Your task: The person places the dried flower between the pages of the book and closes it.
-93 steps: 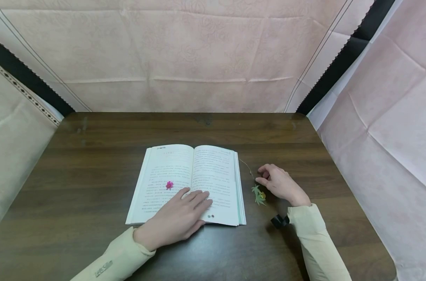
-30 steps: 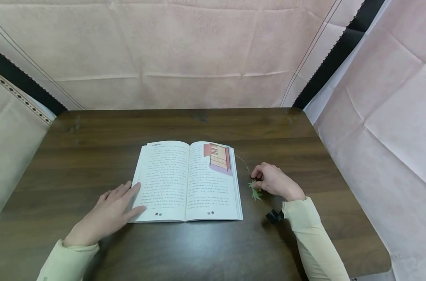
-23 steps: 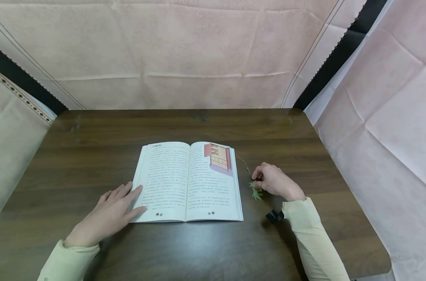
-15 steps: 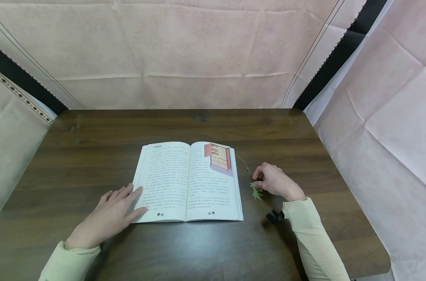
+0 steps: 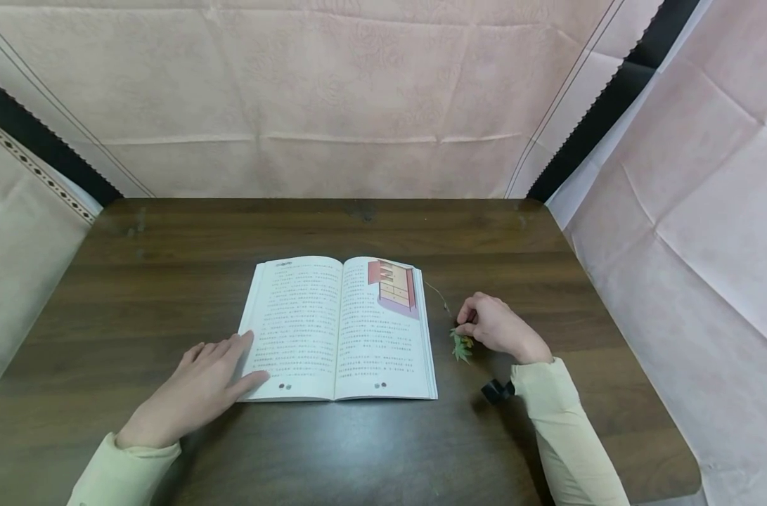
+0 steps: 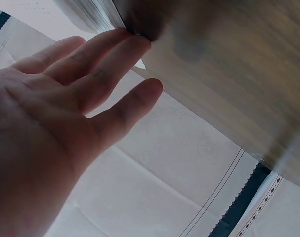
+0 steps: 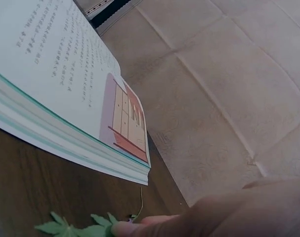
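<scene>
Right hand (image 5: 502,329) pinches leafy sprig (image 5: 462,347)

Its thumb and curled forefinger nearly meet on it, right of centre. Lower left, the left hand (image 5: 190,390) rests, fingers extended and thumb apart, on the open book (image 5: 383,355) at mid-frame.

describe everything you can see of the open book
The open book lies face up on the wood-look table, its pale paper pages filled with lines of print. The right page carries a coloured illustration in its top outer corner. Its stacked page edges look white and greenish. The left hand touches its lower left side, thumb over the page.
</scene>
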